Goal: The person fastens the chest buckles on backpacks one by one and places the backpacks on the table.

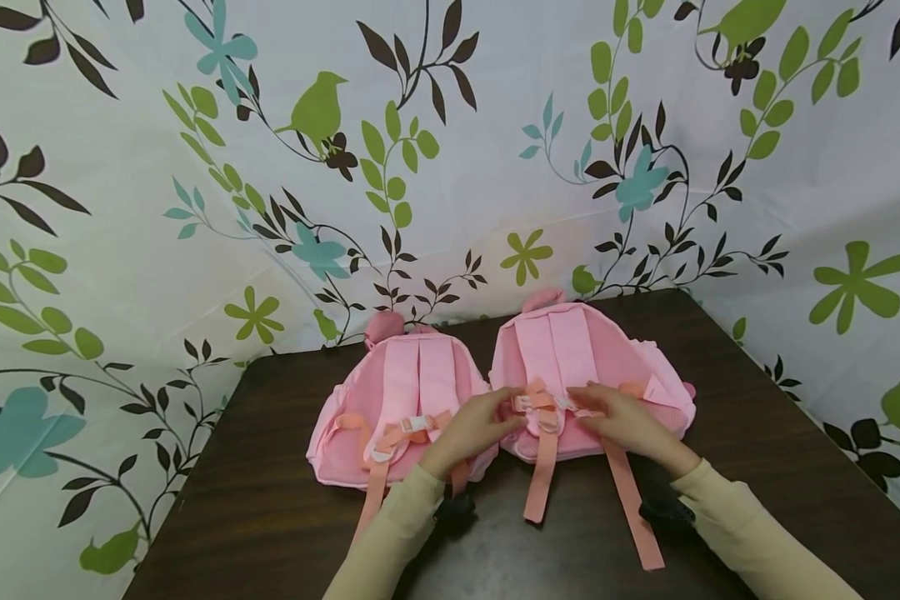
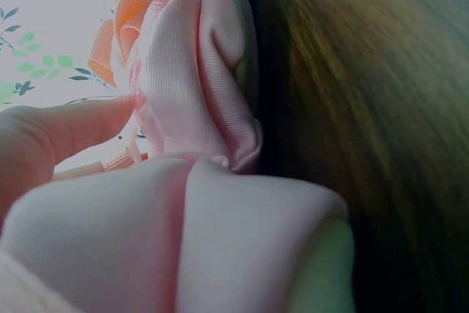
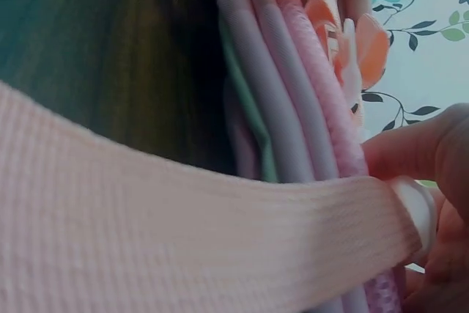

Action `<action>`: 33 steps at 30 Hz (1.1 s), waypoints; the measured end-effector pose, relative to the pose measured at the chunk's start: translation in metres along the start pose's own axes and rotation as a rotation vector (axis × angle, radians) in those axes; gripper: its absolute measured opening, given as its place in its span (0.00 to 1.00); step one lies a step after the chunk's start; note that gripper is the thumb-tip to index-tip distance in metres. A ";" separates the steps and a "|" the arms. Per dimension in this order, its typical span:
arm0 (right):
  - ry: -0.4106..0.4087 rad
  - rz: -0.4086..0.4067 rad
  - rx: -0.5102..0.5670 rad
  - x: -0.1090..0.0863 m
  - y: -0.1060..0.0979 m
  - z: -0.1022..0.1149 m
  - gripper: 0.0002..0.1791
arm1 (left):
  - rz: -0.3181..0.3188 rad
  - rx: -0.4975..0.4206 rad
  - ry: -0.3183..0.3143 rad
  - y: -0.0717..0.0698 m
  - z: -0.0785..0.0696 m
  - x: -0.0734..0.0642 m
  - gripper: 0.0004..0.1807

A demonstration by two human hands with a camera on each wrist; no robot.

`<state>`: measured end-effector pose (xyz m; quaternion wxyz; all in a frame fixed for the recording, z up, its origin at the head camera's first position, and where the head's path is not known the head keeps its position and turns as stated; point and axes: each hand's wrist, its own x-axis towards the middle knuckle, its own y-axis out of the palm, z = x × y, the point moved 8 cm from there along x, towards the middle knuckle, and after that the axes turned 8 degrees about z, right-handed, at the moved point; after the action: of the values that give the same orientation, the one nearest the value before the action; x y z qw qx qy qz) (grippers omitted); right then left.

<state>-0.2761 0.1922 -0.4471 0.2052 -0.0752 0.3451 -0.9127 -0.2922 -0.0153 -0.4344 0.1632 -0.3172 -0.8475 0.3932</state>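
Two pink backpacks lie side by side on a dark table, straps facing up. Both hands are at the right backpack. My left hand holds a pale buckle on its peach chest strap between thumb and fingers. From the other side my right hand pinches the strap at a white plastic piece, the thumb lying against the pink edge. A peach webbing strap crosses the right wrist view. The left backpack, its white buckle on the chest strap, lies beside my left forearm.
The dark wooden table bears both bags. Loose strap ends hang toward the near side. A white cloth with printed leaves and birds stands behind and beside the table.
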 end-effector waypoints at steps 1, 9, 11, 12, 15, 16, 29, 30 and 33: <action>-0.006 0.002 0.006 -0.001 0.001 0.000 0.29 | -0.002 -0.003 0.000 0.000 0.000 0.000 0.29; -0.028 -0.031 -0.006 -0.001 0.001 0.002 0.25 | -0.016 -0.029 0.009 -0.001 0.000 -0.001 0.27; -0.029 -0.042 -0.019 -0.002 0.001 0.003 0.24 | -0.017 -0.028 0.008 -0.001 0.000 -0.001 0.27; -0.029 -0.048 -0.027 -0.002 0.001 0.003 0.24 | -0.018 -0.027 0.008 -0.001 0.000 -0.001 0.27; -0.028 -0.062 -0.041 -0.002 0.001 0.004 0.23 | -0.019 -0.024 0.008 0.000 -0.001 -0.002 0.27; -0.029 -0.066 -0.041 -0.003 0.001 0.004 0.23 | -0.020 -0.024 0.008 0.000 -0.001 -0.002 0.27; -0.021 -0.116 -0.036 -0.001 0.000 0.002 0.20 | -0.055 0.010 0.024 -0.001 -0.001 -0.001 0.22; -0.017 -0.119 -0.034 -0.001 0.000 0.002 0.19 | -0.058 0.011 0.026 -0.001 0.000 0.000 0.21; -0.008 -0.130 -0.023 -0.001 -0.001 0.000 0.18 | -0.067 0.004 0.027 -0.001 0.001 0.000 0.21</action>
<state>-0.2756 0.1927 -0.4464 0.1460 -0.1033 0.3494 -0.9197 -0.2936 -0.0161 -0.4348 0.1885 -0.2936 -0.8545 0.3848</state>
